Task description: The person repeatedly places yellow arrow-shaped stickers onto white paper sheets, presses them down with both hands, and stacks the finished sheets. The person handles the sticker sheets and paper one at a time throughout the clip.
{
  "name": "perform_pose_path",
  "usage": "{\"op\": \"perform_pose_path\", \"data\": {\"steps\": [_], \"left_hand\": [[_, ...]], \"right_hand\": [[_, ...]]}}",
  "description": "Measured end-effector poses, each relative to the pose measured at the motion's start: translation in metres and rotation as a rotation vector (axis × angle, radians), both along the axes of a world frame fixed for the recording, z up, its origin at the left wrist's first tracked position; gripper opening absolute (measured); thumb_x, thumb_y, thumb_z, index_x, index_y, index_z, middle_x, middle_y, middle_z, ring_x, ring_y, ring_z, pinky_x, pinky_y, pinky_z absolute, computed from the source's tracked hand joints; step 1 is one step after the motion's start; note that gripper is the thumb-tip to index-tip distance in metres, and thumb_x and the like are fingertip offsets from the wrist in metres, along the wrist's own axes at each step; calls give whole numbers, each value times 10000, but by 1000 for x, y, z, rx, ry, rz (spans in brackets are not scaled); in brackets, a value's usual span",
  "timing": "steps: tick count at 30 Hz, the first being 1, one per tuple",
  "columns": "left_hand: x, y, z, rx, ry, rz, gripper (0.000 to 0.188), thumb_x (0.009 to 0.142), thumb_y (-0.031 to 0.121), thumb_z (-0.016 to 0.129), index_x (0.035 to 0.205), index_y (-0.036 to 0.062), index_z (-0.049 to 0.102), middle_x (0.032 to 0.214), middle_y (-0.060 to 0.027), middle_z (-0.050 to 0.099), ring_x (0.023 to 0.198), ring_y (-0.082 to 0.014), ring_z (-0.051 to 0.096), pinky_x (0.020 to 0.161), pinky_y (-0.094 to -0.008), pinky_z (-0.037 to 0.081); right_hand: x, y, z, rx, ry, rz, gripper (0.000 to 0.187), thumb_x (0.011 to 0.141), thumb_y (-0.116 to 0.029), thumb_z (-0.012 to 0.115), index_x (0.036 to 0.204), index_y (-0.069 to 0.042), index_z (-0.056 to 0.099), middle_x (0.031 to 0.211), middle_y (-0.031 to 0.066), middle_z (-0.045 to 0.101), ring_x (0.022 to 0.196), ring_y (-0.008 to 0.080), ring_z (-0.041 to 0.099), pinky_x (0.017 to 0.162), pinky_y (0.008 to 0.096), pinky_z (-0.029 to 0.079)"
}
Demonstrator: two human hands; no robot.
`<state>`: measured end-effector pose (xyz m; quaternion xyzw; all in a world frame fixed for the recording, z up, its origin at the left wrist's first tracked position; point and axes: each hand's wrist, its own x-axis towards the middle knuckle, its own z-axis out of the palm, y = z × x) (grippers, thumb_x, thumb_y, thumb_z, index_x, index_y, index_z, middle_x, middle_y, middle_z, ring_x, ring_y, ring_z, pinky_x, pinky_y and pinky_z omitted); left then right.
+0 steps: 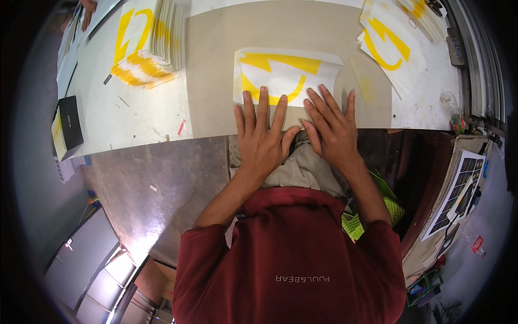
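A white sheet with a bold yellow design (274, 80) lies in front of me on a beige board (216, 48), its right edge slightly raised. My left hand (261, 135) is spread, palm down, with its fingertips on the sheet's near edge. Beside it, my right hand (335, 130) also lies flat with fingers apart, some fingertips at the sheet's near right corner. Both thumbs point inward, close together by the table's front edge. Neither hand grips anything.
To the left stands a thick stack of similar yellow-and-white sheets (162, 46); more printed sheets (384, 46) lie at the right. A black box (70, 120) sits at the table's left end. Another person's hand (88, 12) shows at the far left. Metal rails (480, 70) run along the right.
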<state>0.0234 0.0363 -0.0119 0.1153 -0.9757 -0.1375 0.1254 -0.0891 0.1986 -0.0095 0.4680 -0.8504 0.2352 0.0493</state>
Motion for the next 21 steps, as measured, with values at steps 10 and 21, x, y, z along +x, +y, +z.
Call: {"op": "perform_pose_path", "data": {"steps": [10,21], "left_hand": [[-8,-2,14,-41,-51,111,655,946,551,629,1506,223,538,1549,-171,458,1420,-371,426,1213,-643,153],[6,-37,15,-109,-86,124,520,1012,378,577,1491,177,556,1529,-114,492,1455,-355,392,1218,-669,59]], "right_hand": [[1,-4,2,-43,-7,-29,345,928,-238,707,1232,-75,701,1459,54,596,1432,252,484,1181,747,152],[22,-42,12,62,-18,-169,437,957,-382,672,1357,-208,659,1374,140,568,1392,361,450,1166,764,120]]}}
